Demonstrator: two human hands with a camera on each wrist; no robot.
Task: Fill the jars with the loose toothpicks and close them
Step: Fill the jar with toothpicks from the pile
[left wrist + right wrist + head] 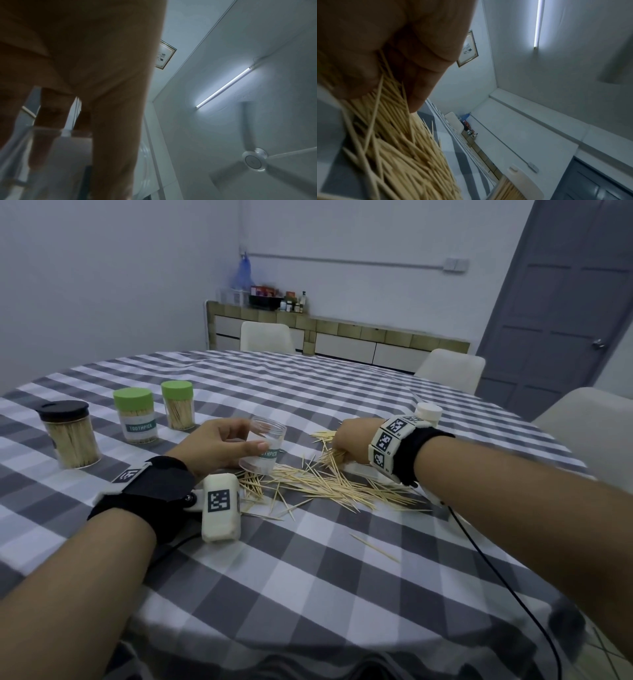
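Far left of the head view: three capped, filled jars (73, 434) on the checked worktop (308, 577). Centre: left hand (219, 445) wraps an empty, tilted clear jar (262, 448). Right of it, right hand (352, 445) closes on a bunch from the loose toothpicks (325, 487). Risk: splayed bunch snags the jar rim, sticks scatter. Right wrist view alone shows the fingers (426, 75) curled round the bundle; another filled jar (510, 189) at its lower right.

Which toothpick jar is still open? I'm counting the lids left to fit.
The clear empty jar held tilted in the left hand. The black-lidded jar and two green-lidded jars stand capped and full.
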